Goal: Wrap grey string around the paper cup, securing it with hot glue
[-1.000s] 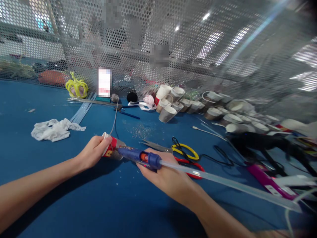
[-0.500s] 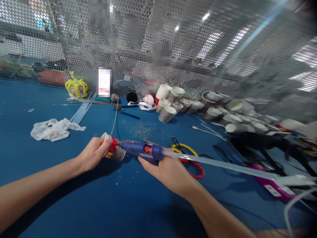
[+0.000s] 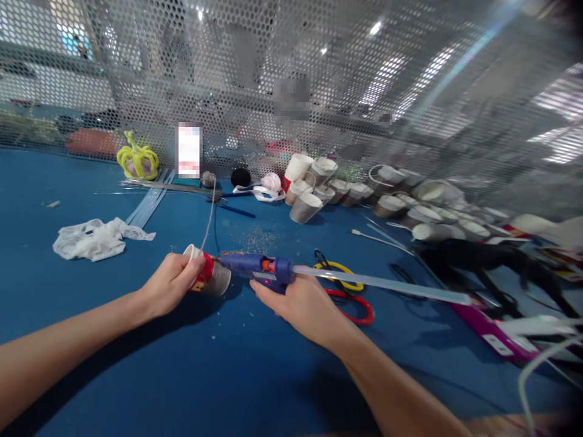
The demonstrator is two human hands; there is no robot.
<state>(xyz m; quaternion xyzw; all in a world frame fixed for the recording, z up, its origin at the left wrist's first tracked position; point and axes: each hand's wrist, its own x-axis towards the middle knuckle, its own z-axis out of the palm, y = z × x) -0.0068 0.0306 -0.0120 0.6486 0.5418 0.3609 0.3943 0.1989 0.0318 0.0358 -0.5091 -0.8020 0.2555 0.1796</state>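
Observation:
My left hand is closed round the rim end of a paper cup, which lies tilted on its side. The cup is red near the rim and wrapped in grey yarn towards its base. A strand of grey yarn runs from the cup up to a small grey ball. In my right hand is a blue hot glue gun, its nozzle at the cup's side; I cannot tell whether it touches. A long clear glue stick sticks out of the gun's back.
Scissors with red and yellow handles lie right of the gun. Wrapped cups stand at the back right, near a purple power strip. White lace, glue sticks, pliers and a yellow crown-shaped piece lie further left.
The glue gun has tilted slightly, with its rear end and glue stick swinging. My left hand keeps its hold on the cup. The whole view has shifted a little.

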